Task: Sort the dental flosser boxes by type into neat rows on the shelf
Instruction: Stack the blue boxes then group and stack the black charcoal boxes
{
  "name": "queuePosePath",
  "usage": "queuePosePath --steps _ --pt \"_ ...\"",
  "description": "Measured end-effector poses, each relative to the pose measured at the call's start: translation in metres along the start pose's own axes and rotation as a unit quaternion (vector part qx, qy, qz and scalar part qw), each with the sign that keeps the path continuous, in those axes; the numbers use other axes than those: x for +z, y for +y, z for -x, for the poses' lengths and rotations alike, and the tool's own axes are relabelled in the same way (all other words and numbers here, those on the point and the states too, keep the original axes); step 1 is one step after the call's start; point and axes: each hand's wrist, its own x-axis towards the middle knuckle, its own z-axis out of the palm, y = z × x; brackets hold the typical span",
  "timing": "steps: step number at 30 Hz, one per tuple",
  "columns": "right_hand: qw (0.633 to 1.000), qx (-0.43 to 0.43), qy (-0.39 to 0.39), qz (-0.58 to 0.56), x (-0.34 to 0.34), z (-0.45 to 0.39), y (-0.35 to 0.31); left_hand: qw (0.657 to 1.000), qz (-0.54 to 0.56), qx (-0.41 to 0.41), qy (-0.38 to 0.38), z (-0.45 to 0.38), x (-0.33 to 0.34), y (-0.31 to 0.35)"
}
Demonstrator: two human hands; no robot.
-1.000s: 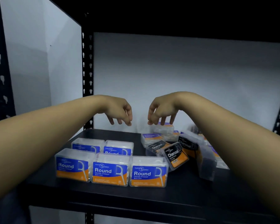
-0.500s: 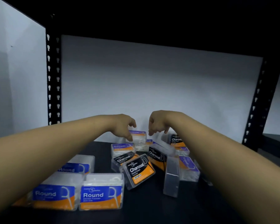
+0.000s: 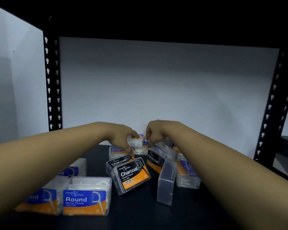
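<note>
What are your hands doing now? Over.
Both hands at back pile, left gripping a purple box. Round boxes rowed. Charcoal boxes jumbled in front.

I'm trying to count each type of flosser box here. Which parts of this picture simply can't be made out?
- Head view: the clear purple-labelled box at the back is half covered by the left hand and right hand; its label is unreadable.
- Boxes behind the right forearm are hidden, so they cannot be counted.
- The blue-and-orange Round box is partly covered by the left forearm.
- The upright clear plastic box shows no label.
</note>
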Motion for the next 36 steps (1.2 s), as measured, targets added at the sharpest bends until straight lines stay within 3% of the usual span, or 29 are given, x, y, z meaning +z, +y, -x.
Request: queuePosePath --steps 5,12,28,36 --pt "0.999 -0.025 0.005 0.038 0.012 -0.007 -0.007 0.999 -0.017 -0.026 -0.027 0.011 -0.009 -0.008" --pt "0.995 -0.024 0.015 0.096 0.027 -0.028 -0.01 1.0 0.0 -0.027 -0.005 0.016 -0.007 -0.016" --pt "0.989 -0.007 -0.005 0.145 0.026 -0.031 -0.02 0.999 0.001 -0.033 -0.036 0.019 -0.006 -0.015" --pt "0.994 -0.018 0.015 0.109 0.026 -0.019 -0.018 0.998 -0.002 -0.04 -0.044 0.018 -0.006 -0.015"
